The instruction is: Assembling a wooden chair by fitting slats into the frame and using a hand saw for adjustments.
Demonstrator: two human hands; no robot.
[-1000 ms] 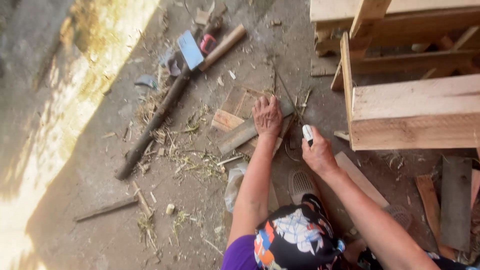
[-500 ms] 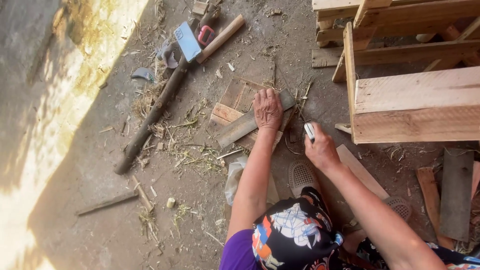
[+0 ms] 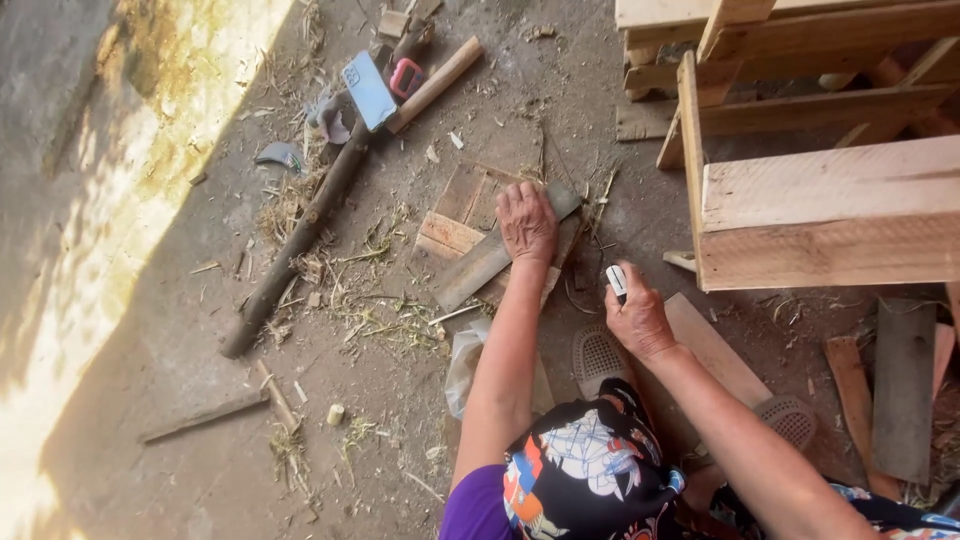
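left hand (image 3: 527, 222) flat, fingers spread, pressing the grey wood strip (image 3: 490, 262) on the floor, 12 o'clock of the person | right hand (image 3: 637, 318) closed on a small white tool (image 3: 617, 281), perhaps a marker | strip looks stiff, light, splintery; hold mid-length

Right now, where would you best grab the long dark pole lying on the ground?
Probably mid-shaft on the pole, from above: it lies flat and diagonal with bare ground either side there. Its upper end is crowded by the phone and scraps.
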